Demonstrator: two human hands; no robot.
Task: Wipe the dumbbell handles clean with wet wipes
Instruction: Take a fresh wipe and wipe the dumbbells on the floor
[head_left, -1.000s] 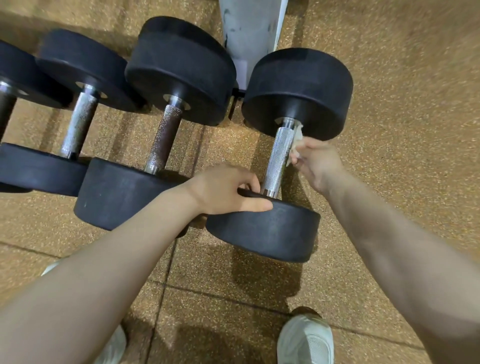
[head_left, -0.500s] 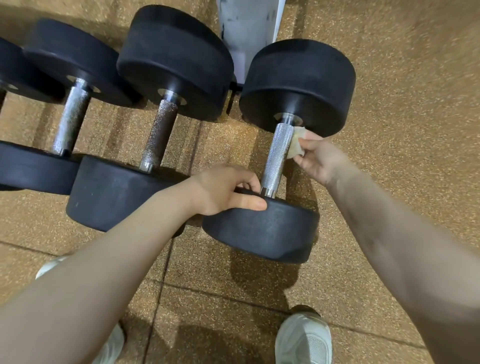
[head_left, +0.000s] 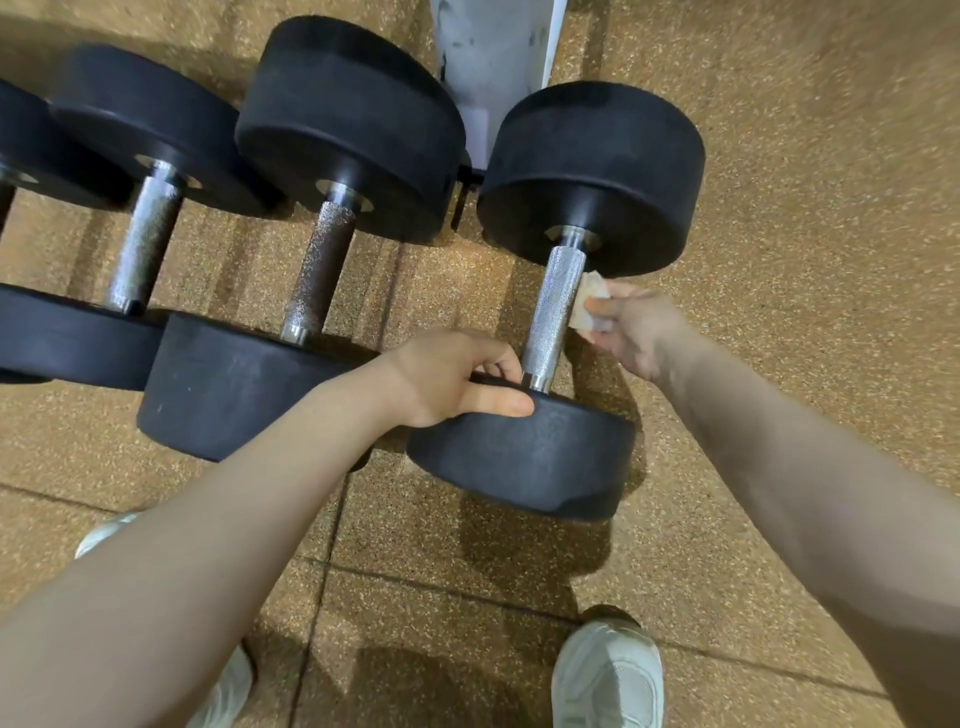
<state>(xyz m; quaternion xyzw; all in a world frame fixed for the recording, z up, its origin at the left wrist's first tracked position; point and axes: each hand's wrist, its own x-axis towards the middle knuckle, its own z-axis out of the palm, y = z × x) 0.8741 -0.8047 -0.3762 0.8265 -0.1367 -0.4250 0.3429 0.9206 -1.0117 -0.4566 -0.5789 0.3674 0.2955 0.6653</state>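
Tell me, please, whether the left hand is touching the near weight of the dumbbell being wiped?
Touching. The head view shows the left hand gripping the near weight: thumb laid along its top edge, fingers curled over it beside the handle.

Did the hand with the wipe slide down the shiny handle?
Yes. The right hand with the wipe slid down the handle, away from the far weight.

I look down on my left hand (head_left: 447, 379) gripping the rim of the near weight of the rightmost dumbbell (head_left: 524, 457), thumb along its edge. My right hand (head_left: 634, 332) pinches a wet wipe (head_left: 589, 306) against the right side of its knurled handle (head_left: 553, 312). Two more dumbbells (head_left: 317, 270) lie to the left on the speckled floor (head_left: 805, 208), and my white shoes (head_left: 608, 680) show below
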